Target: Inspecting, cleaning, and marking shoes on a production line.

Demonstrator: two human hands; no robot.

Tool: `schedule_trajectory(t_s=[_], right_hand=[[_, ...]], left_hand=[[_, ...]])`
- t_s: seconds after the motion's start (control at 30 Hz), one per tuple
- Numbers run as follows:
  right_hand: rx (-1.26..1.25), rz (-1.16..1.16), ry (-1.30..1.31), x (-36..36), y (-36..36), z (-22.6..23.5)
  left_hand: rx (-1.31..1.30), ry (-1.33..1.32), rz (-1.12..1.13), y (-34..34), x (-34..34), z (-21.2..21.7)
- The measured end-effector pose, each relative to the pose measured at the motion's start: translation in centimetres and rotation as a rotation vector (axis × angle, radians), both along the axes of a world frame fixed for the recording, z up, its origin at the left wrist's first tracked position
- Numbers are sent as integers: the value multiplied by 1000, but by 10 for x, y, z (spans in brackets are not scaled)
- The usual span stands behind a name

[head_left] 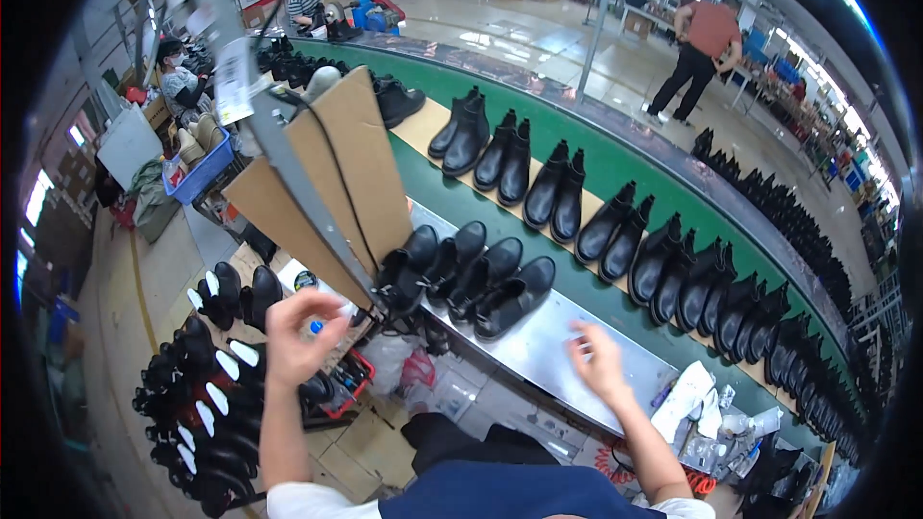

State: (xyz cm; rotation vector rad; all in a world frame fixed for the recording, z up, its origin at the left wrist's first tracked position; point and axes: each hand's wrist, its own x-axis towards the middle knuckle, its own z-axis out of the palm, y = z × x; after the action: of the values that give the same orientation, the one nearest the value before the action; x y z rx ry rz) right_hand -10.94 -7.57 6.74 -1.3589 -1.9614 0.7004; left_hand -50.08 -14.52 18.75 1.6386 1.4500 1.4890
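My left hand [293, 341] is raised at the left, beside the metal post. Its thumb and fingers curve apart, and a small blue cap [315, 327] shows in the gap; nothing is visibly gripped. Over the near edge of the metal shelf [558, 341], my right hand [598, 358] hovers with loosely bent fingers and holds nothing. Between the hands, several black shoes stand on the shelf, the nearest shoe [516, 298] to the left of my right hand. Behind them, pairs of black ankle boots [558, 192] line the green conveyor belt [615, 154].
A grey post [288, 149] and cardboard sheets [351, 159] rise at left. A rack of black shoes [197, 365], some with white inserts, stands by my left arm. White cloth [685, 399] and small bottles lie at right. Other people [707, 38] are farther off.
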Motion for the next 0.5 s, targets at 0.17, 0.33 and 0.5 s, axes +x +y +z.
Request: schedule_trajectory(t_s=[0.17, 0.33, 0.5], right_hand=[[-178, -482, -533, 139, 19, -83], [-643, -359, -582, 157, 1, -154], [-791, -366, -568, 144, -12, -173]], left_hand=[[80, 222, -327, 159, 132, 36], [38, 554, -143, 387, 113, -23], [-569, 931, 292, 557, 37, -73]])
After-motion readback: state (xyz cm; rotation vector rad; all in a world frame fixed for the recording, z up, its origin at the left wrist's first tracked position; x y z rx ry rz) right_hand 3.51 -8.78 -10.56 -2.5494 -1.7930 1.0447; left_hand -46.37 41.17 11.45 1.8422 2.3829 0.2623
